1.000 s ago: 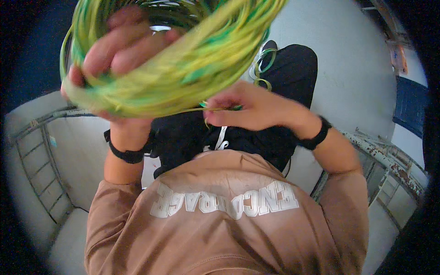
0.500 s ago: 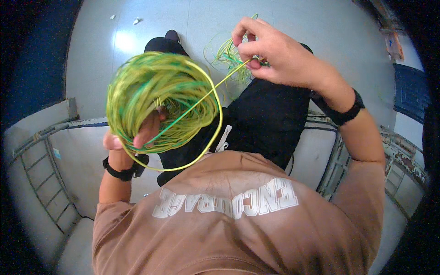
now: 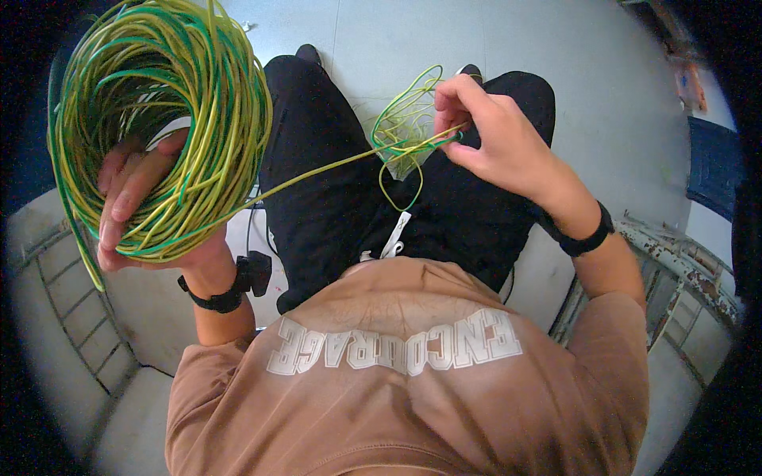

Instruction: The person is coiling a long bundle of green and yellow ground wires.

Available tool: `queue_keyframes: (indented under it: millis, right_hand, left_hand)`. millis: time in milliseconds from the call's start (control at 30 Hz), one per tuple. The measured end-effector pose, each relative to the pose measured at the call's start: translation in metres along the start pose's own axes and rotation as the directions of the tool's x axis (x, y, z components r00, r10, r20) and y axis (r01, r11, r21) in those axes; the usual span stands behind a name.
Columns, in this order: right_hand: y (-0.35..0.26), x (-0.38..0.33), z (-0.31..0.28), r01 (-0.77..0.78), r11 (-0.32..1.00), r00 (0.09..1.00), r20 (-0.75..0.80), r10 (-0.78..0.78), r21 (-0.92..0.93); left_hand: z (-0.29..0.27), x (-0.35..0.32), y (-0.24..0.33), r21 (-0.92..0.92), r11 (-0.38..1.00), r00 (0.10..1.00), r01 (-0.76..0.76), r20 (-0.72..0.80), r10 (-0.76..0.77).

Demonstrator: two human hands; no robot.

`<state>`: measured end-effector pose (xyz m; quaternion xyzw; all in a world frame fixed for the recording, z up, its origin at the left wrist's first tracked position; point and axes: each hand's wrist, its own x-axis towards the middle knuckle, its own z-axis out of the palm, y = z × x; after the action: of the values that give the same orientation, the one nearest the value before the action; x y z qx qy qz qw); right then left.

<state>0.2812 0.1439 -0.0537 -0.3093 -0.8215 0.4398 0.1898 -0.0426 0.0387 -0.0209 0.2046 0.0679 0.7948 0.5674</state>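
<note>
A thick coil of yellow-green striped wire [image 3: 226,119] hangs at the upper left. My left hand [image 3: 139,182] grips its lower side, with the fingers through the middle and part of the palm hidden behind the strands. From the coil a taut length of the wire [image 3: 321,168] runs across my lap to my right hand [image 3: 504,143], whose thumb and fingers pinch it. Below and beside those fingertips dangles a loose tangle of the same wire [image 3: 401,127], between my knees. One loose end of wire [image 3: 94,274] sticks out under the coil at the left.
My legs in black trousers [image 3: 468,206] are spread below the hands, with a white drawstring [image 3: 397,234] at the waist. Worn metal framing [image 3: 675,258] stands at the right, and a barred panel [image 3: 75,313] at the left. Grey floor [image 3: 397,40] lies beyond my feet.
My left hand has carried the coil up and to the left, and it is no longer blurred. The right hand has dropped slightly and moved right, still pinching wire. The strand between them is longer.
</note>
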Motion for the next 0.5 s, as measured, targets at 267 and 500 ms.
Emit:
queue_keyframes:
  millis: [267,500]
  right_hand:
    - [-0.004,-0.008,-0.004,0.123,0.990,0.990,-0.060,-0.127,-0.074]
    - [0.000,-0.011,-0.012,0.213,0.972,0.977,0.003,-0.214,-0.100]
  left_hand:
    - [0.014,0.002,-0.007,-0.023,0.999,0.996,0.024,-0.082,-0.026]
    - [0.013,0.003,-0.004,-0.091,0.995,0.994,0.040,-0.100,-0.049]
